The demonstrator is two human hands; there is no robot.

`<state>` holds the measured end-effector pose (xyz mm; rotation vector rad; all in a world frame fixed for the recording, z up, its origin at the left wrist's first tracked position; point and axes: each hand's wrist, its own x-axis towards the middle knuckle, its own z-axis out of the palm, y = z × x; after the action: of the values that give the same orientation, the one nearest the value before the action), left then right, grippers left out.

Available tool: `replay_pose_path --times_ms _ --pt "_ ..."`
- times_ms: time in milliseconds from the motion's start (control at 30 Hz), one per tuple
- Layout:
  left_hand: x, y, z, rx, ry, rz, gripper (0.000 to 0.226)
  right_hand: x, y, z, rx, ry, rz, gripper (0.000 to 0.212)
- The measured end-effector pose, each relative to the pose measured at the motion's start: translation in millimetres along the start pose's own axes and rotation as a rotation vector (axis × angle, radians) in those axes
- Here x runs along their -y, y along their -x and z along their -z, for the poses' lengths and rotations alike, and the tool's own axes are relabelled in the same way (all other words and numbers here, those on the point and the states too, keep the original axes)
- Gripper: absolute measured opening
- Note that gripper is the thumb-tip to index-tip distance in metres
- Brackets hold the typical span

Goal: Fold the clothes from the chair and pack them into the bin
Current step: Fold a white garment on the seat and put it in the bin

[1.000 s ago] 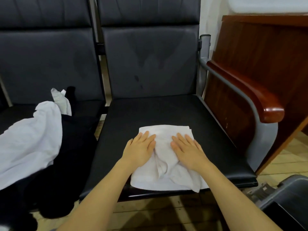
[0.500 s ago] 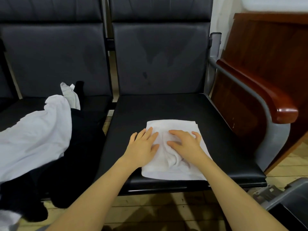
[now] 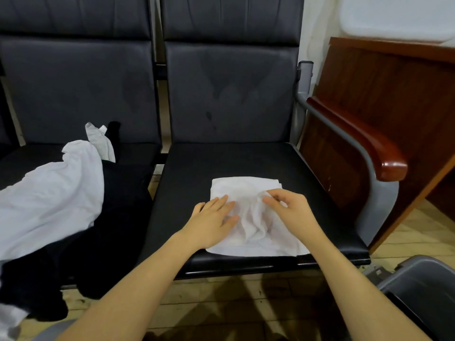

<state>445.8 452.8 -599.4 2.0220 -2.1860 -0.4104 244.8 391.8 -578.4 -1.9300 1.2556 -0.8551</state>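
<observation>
A folded white garment [image 3: 246,190] lies on the front of the right black chair seat [image 3: 231,161]. My left hand [image 3: 211,221] rests flat on its left side, fingers spread. Over the garment's right half, my right hand [image 3: 290,210] is raised with curled fingers, pinching a wrinkled fold of the cloth. A pile of unfolded clothes, a white garment [image 3: 46,200] over black clothes [image 3: 73,254], covers the left chair seat. A corner of the grey bin [image 3: 418,286] shows at the bottom right on the floor.
A wooden armrest [image 3: 364,143] on a grey metal frame borders the right chair. A brown wooden desk panel [image 3: 384,94] stands behind it. Wooden floor [image 3: 221,296] lies below the seats.
My right hand went from flat on the garment to lifted and curled, gathering a fold of cloth. The left hand stayed pressed down. The camera view shifted slightly.
</observation>
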Motion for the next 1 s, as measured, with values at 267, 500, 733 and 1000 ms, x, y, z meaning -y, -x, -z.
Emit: replay_pose_path --times_ms 267,500,733,1000 --pt "-13.3 13.8 -7.3 0.120 -0.071 -0.014 0.061 -5.0 20.9 5.8 -0.143 0.633 0.058 0.052" --pt "2.7 19.5 -11.9 0.178 -0.147 0.062 0.066 -15.0 25.8 -28.5 0.299 0.662 0.026 0.058" --pt "9.2 29.7 -4.4 0.105 -0.125 0.031 0.062 -19.4 33.2 -16.9 0.386 0.773 -0.007 0.062" --pt "5.0 18.7 -7.1 -0.377 0.005 0.126 0.042 -15.2 25.3 -12.3 -0.041 0.488 -0.115 0.034"
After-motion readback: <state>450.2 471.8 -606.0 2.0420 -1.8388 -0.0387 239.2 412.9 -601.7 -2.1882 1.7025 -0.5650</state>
